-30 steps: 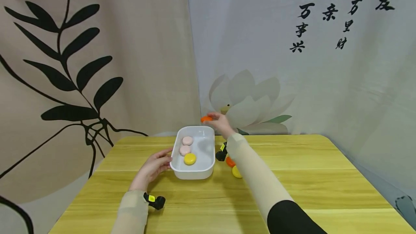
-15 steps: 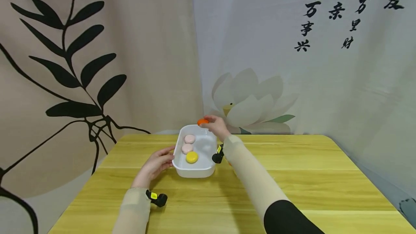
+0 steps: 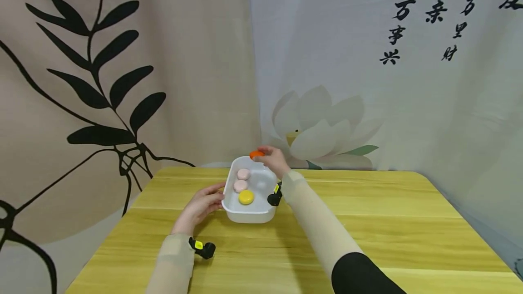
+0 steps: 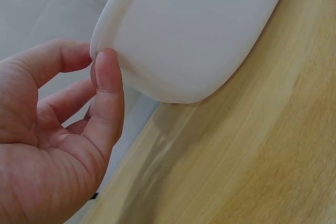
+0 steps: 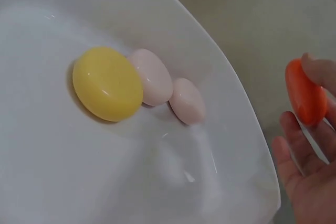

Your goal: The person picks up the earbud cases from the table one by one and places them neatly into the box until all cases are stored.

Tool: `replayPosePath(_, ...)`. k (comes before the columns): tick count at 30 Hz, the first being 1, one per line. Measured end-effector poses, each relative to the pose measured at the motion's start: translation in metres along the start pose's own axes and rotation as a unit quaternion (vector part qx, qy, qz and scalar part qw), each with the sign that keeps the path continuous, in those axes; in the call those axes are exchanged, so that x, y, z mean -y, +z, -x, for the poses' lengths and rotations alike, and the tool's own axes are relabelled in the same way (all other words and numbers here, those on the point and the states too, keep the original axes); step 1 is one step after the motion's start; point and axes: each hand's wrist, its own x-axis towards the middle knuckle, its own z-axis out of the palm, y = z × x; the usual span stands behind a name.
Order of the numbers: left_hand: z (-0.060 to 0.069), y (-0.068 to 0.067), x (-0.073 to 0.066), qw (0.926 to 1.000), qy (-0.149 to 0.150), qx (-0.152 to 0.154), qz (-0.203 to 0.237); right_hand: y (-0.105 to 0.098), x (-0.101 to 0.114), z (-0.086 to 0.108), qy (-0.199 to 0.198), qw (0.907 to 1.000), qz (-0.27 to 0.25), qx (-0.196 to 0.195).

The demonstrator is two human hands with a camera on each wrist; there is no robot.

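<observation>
My right hand pinches a smooth orange disc between thumb and fingers, above the far right part of a white box. Three more rounded discs lie inside, along the box's left side: a yellow disc nearest me, then a pink disc and a second pink disc farther back. At the box's left edge is my left hand. The left wrist view shows its thumb and index finger holding the rim from both sides, the other fingers bent beneath.
The box stands on a wooden table towards its far edge. Right behind hangs a printed curtain with leaves, a lotus and writing. My right forearm crosses the table and hides part of it.
My right hand has carried the orange disc slightly left, over the box's far end. Orange and yellow discs on the table right of the box are now hidden behind my forearm.
</observation>
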Motion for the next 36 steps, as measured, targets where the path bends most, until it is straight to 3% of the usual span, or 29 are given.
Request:
replayPosePath(8, 0.000, 0.003, 0.002, 1.0000, -0.003, -0.003, 0.001, 0.006, -0.007, -0.001, 0.022, 0.9997, -0.001, 0.011)
replayPosePath(16, 0.000, 0.004, 0.003, 1.0000, -0.001, -0.003, -0.002, 0.010, -0.012, -0.003, 0.019, 0.9998, -0.004, 0.007)
replayPosePath(25, 0.000, 0.003, 0.001, 1.0000, -0.002, -0.001, 0.004, 0.016, -0.012, -0.001, 0.022, 0.9991, 0.017, 0.033)
replayPosePath(36, 0.001, 0.000, -0.001, 0.9999, -0.004, 0.001, 0.009, 0.027, -0.015, 0.002, 0.040, 0.9976, 0.043, 0.037)
